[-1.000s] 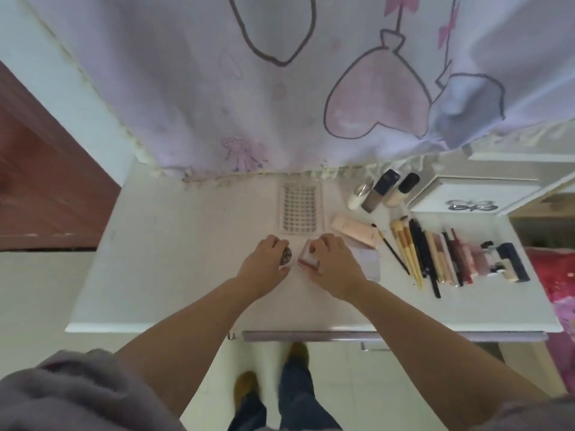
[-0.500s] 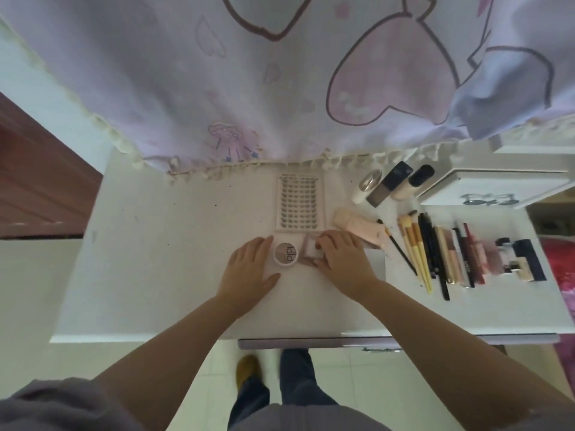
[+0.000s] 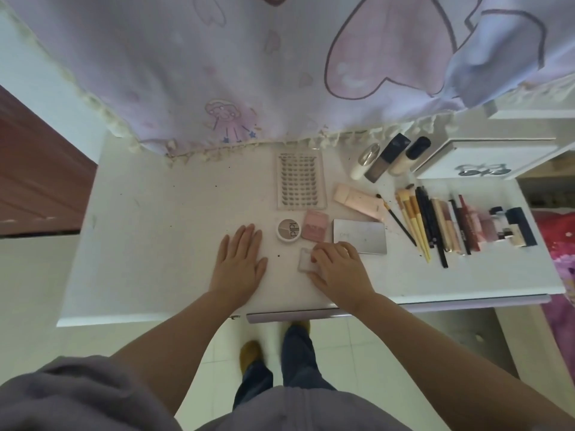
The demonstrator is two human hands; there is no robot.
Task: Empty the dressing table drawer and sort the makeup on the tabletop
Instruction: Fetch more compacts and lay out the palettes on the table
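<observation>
The left hand [image 3: 241, 262] is lying flat on the white desk [image 3: 149, 231], fingers straight and together, holding nothing. The right hand [image 3: 337, 269] is gripping a small clear square case [image 3: 306, 259], fingers curled over its right edge while the case is sitting on the desk near the front edge.

Just beyond the two hands, a round compact [image 3: 289, 230] is lying beside a pink square case [image 3: 315, 225], and a flat silver palette [image 3: 361, 236] is sitting to the right of that, touching the right hand's knuckles. Behind them a clear tray of false lashes [image 3: 301, 183] is lying flat. A pink tube [image 3: 359, 201] is resting at a slant to the tray's right, and three bottles [image 3: 389, 158] are leaning at the back near a white box [image 3: 479, 158]. Brushes [image 3: 413, 220], pencils [image 3: 434, 222] and lipsticks [image 3: 485, 223] are lying in a row along the right side. A patterned curtain [image 3: 280, 66] is hanging over the back of the desk.
</observation>
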